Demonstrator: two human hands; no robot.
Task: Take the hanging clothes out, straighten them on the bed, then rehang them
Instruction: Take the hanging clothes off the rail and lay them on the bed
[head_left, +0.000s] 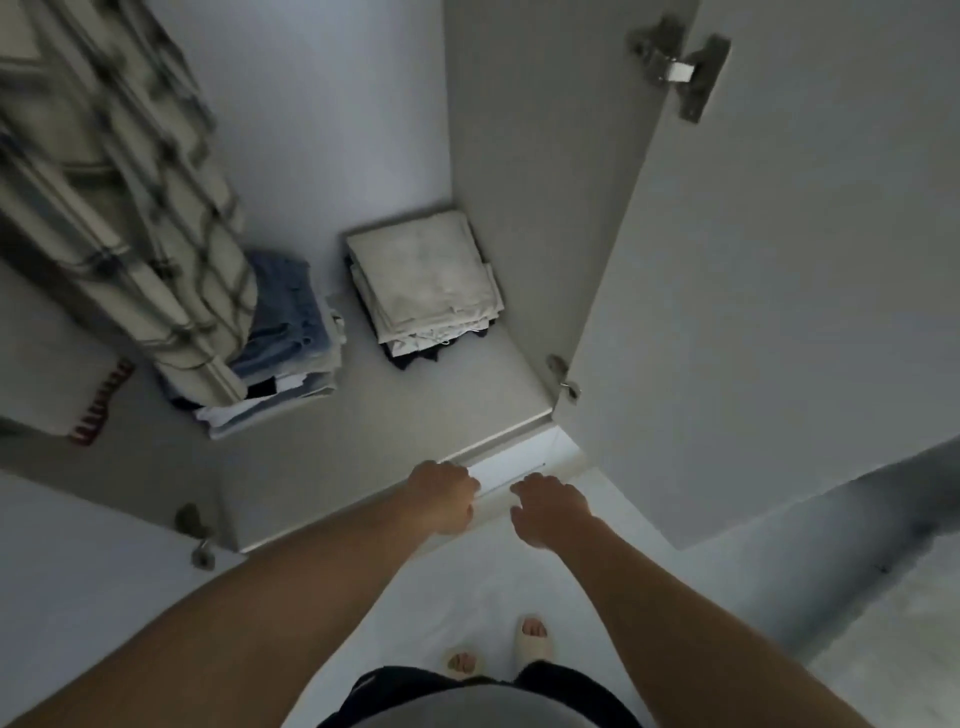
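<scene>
Inside open wardrobe (519, 156): plaid shirt (119, 208) hangs at left above folded jeans stack (291, 332); pale folded pile (426, 280) in right corner. Below shelf edge, left hand (441, 496) and right hand (553, 509) curl on drawer front (509, 467); grip itself hidden.

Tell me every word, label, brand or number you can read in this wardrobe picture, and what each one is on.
None can be read.
Plaid shirt, hanging: pattern only, no lettering.
White garment with red stripes: a striped trim, not text.
Folded jeans stack and folded light clothes stack: no label visible.
Door hinge: any stamp is too small to tell.
Slippers: plain.
</scene>
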